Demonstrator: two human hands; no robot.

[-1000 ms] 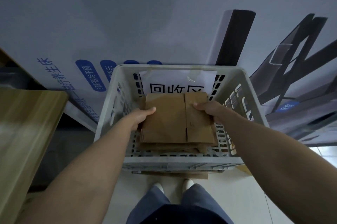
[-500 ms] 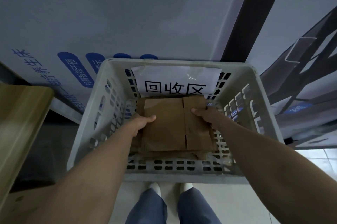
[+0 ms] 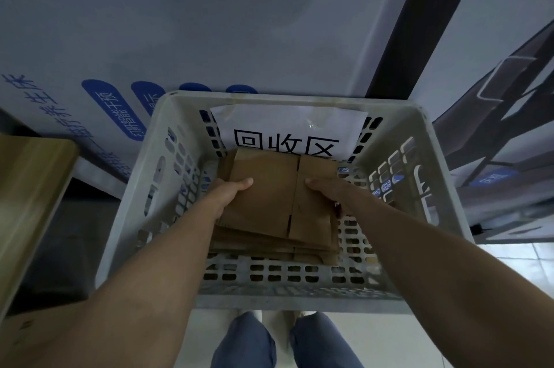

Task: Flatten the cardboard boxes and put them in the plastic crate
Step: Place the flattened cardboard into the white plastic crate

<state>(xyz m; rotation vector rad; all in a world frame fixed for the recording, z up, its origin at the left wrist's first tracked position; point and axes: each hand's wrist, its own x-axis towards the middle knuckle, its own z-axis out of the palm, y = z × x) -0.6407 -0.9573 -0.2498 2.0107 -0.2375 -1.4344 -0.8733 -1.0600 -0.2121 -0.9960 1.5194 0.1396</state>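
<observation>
left hand point(image 3: 232, 192) grips flat box point(image 3: 269, 205) left edge | right hand point(image 3: 325, 189) grips right edge | flat box between them, long side pointing away (low in crate point(image 3: 431, 175))

A white paper sheet point(image 3: 287, 124) on the inside of the plastic crate point(image 3: 431, 157)'s far wall bears three large black characters, 回收区. Their lowest strokes are hidden by the flattened cardboard box point(image 3: 263, 199) in front.

On the printed wall panel point(image 3: 209, 22) behind the crate, to its left, a blue pill-shaped label point(image 3: 109, 109) reads 智能干预 in white after two blurred characters. Further left, blue lettering point(image 3: 33, 97) reads 养生床. A second blue label point(image 3: 147, 97), nearer the crate, ends in 示. Right of the crate, a small blue tag point(image 3: 491, 180) carries white writing too small to read.
</observation>
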